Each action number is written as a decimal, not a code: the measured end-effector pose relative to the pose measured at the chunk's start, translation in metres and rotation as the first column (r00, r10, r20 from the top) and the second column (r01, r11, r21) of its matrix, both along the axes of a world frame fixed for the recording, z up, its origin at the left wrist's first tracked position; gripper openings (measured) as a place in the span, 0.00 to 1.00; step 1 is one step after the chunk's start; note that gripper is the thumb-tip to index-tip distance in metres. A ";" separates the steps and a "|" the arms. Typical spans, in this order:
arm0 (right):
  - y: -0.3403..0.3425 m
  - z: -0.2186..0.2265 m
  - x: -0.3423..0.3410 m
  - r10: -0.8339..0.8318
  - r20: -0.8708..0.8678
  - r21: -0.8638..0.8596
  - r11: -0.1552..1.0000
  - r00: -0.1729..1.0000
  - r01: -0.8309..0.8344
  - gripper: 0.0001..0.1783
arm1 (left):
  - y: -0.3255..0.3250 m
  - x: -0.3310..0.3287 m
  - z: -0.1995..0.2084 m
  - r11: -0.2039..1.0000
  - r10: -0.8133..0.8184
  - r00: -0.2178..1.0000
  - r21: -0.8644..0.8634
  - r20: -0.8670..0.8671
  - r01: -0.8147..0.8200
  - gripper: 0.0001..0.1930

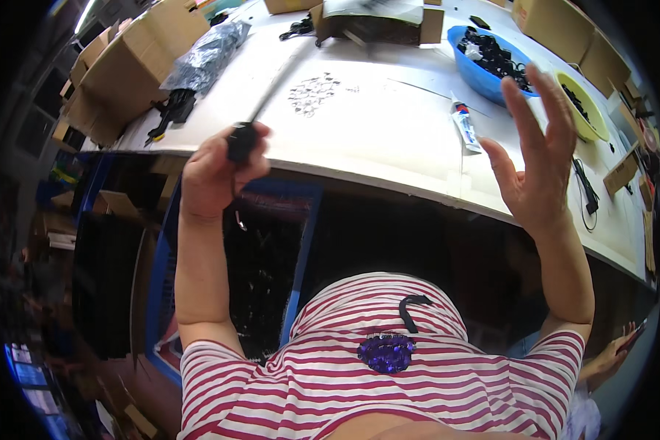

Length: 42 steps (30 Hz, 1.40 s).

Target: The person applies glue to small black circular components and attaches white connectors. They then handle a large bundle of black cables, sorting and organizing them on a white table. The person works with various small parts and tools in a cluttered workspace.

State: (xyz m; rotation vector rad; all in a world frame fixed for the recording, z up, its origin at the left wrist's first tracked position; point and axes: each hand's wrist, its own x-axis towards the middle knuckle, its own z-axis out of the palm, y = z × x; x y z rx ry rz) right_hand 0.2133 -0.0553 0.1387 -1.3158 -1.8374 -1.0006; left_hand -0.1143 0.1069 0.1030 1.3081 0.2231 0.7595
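Observation:
My left hand point(224, 165) is closed around a small black block-shaped piece point(240, 142), just off the front edge of the white table point(389, 147). From that piece a dark, blurred strip, perhaps a cord, runs up over the table; a short thin end dangles below the hand. My right hand point(539, 161) is raised at the table's front edge with its fingers spread and nothing in it. Nearest to it lies a white and blue squeeze tube point(464, 126). Many small pieces point(314, 94) are laid out in a cluster on the tabletop between the hands.
A blue basin point(458, 62) of black parts and a yellow basin point(598, 132) stand at the right. Cardboard boxes point(136, 62) and a grey plastic bag point(209, 55) sit at the left. Below is a blue crate point(308, 227). Another person's hand point(612, 356) shows at lower right.

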 end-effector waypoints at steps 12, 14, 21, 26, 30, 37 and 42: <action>-0.029 -0.071 -0.024 -0.188 -0.306 -0.691 0.718 0.933 -0.082 0.13 | -0.048 0.031 -0.004 0.361 0.515 0.849 0.868 0.118 -0.340 0.15; -0.027 -0.086 -0.033 -0.220 -0.470 -0.712 0.667 0.855 -0.220 0.15 | -0.067 0.014 -0.013 0.740 0.315 0.949 0.629 -0.012 -0.238 0.20; -0.013 -0.154 -0.066 -0.150 -0.729 -0.608 0.590 0.668 -0.531 0.16 | -0.083 0.079 -0.079 0.956 0.271 0.918 -0.194 0.290 -0.221 0.30; -0.010 -0.181 -0.074 -0.135 -0.822 -0.550 0.440 0.553 -0.710 0.28 | -0.072 0.085 -0.086 0.967 0.219 0.872 -0.219 0.438 -0.132 0.25; -0.009 -0.236 -0.073 -0.209 -0.587 -0.795 0.329 0.782 -0.509 0.14 | -0.062 0.076 -0.078 0.959 0.270 0.862 -0.201 0.428 -0.201 0.25; -0.006 -0.251 -0.067 -0.248 -0.403 -0.910 0.208 0.881 -0.358 0.15 | -0.061 0.069 -0.072 0.963 0.266 0.875 -0.150 0.405 -0.223 0.25; -0.008 -0.269 -0.057 -0.263 -0.313 -0.946 0.170 0.913 -0.275 0.13 | -0.062 0.068 -0.072 0.968 0.247 0.896 -0.130 0.370 -0.213 0.25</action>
